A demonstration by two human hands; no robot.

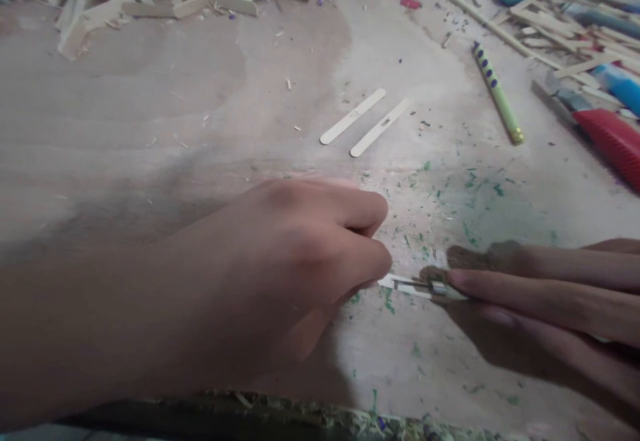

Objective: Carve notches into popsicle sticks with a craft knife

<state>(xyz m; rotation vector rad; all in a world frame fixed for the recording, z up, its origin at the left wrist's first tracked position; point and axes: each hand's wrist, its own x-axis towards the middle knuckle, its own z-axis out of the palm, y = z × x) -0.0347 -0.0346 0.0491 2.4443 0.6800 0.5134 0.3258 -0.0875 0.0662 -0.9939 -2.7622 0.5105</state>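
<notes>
A narrow, pale, flat wooden stick (406,289) lies low on the light wood-toned surface (150,94), between the two hands, its long axis running left to right with the right end angled slightly toward the wearer. It is directly right of the left hand's fingertips, and its left end disappears beneath them. The left hand (310,254) is curled, with fingers closed on that end, though the exact pinch is hidden. The right hand (545,294) comes in from the other side, its fingers closed on a slim tool with a silvery metal collar (437,287). The tool's thin dark shaft points left, nearly in line with the stick, its tip just short of the left fingertips; whether the tip presses into the wood, I cannot tell.

Beyond the hands, two pale round-ended wooden sticks (353,117) lie side by side, each with a small mark near its middle. A yellow-green pencil with dark purple dots (497,94) and a red-handled cutter (610,144) lie to the right. Green flecks (473,231) dot the surface. No brand, label or lettering is readable; the pencil shows only dots.
</notes>
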